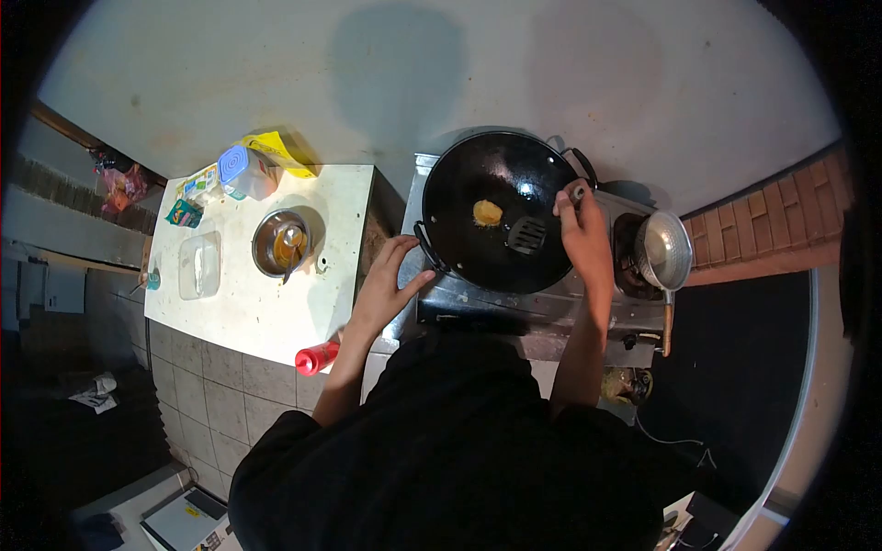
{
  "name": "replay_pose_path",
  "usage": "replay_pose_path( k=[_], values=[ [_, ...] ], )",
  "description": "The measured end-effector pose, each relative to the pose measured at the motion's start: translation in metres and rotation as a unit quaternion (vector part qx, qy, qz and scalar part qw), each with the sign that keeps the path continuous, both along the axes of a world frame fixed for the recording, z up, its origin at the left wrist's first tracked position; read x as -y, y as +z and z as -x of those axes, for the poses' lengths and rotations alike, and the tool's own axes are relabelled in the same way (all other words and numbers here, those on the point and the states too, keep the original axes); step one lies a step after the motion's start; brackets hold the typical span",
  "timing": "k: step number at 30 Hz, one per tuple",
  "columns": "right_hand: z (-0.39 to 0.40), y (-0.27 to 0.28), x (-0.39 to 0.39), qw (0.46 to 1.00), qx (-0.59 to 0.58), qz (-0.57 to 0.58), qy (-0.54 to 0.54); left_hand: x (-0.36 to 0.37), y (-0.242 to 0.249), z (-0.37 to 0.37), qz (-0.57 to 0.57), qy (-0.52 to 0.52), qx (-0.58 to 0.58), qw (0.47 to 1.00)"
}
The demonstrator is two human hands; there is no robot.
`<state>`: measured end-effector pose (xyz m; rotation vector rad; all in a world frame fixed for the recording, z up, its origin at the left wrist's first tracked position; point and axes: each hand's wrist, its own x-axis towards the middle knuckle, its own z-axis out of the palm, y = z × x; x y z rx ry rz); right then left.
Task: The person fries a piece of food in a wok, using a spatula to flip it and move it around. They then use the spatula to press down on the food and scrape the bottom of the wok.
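A large black wok (pixel 457 181) sits on the stove, with a golden piece of frying food (pixel 487 213) near its middle. My right hand (pixel 582 223) is closed around the handle end of a slotted spatula (pixel 527 236) at the wok's right rim. The spatula's dark slotted head rests inside the wok, just right of the food. Beside the wok's left loop handle (pixel 426 246) is my left hand (pixel 384 283), its fingers and thumb spread apart. Whether its fingertips touch that handle is hard to make out.
Right of the wok, a metal pan with a wooden handle (pixel 667 317) sits on the other burner. On the white table (pixel 239 317) at left are a steel bowl (pixel 265 246), a clear container (pixel 199 266), a blue-lidded tub (pixel 243 173), packets and a red bottle (pixel 317 358).
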<state>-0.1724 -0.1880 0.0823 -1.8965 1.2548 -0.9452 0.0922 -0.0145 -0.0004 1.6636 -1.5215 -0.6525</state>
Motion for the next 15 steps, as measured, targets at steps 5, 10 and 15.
replay_pose_path(
  k=[5,10,15],
  values=[
    [-0.002,-0.007,0.017,1.0,-0.015,0.012,0.025,0.0,0.001,-0.002,0.003,0.014,-0.022,1.0],
    [-0.007,-0.012,0.028,0.999,-0.016,0.027,-0.002,-0.011,-0.002,-0.005,0.001,0.018,-0.043,0.999],
    [-0.009,-0.01,0.027,1.0,-0.011,-0.019,0.011,-0.014,-0.003,-0.007,-0.001,0.011,-0.044,0.999]
  ],
)
